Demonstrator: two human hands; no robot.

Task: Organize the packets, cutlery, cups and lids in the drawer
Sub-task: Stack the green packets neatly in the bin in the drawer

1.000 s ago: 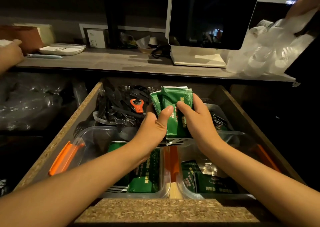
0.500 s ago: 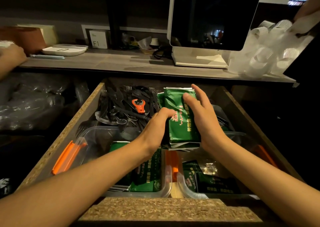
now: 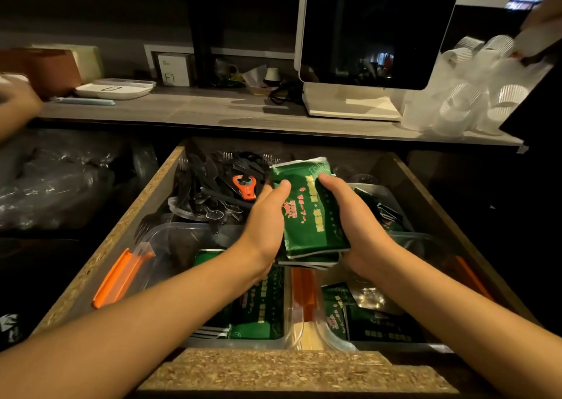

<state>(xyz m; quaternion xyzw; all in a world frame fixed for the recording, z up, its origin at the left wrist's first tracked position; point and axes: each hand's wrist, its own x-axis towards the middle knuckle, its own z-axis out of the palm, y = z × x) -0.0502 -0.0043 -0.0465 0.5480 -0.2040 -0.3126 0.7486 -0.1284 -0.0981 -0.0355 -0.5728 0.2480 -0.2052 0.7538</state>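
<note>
A stack of green packets (image 3: 313, 216) is held above the open drawer (image 3: 121, 225), between both hands. My left hand (image 3: 267, 219) grips its left side, thumb on top. My right hand (image 3: 355, 222) grips the right side, fingers curled over the top packet. Below them sit two clear plastic boxes: the left box (image 3: 170, 240) holds green packets (image 3: 258, 310), the right box (image 3: 425, 240) holds more green packets (image 3: 365, 319). Black plastic cutlery (image 3: 206, 185) lies piled in the drawer's back left, with an orange opener (image 3: 244, 187) on it.
Orange clip handles (image 3: 118, 277) stick out from the boxes. On the counter behind stand a screen (image 3: 365, 33), a bag of clear cups (image 3: 474, 94) held by another person's hand (image 3: 544, 12), and a white scale (image 3: 115, 89). Another hand (image 3: 15, 106) is at the far left.
The stack of packets has come down and slightly toward me, tilting flatter. My right hand has closed its fingers over the top packet.
</note>
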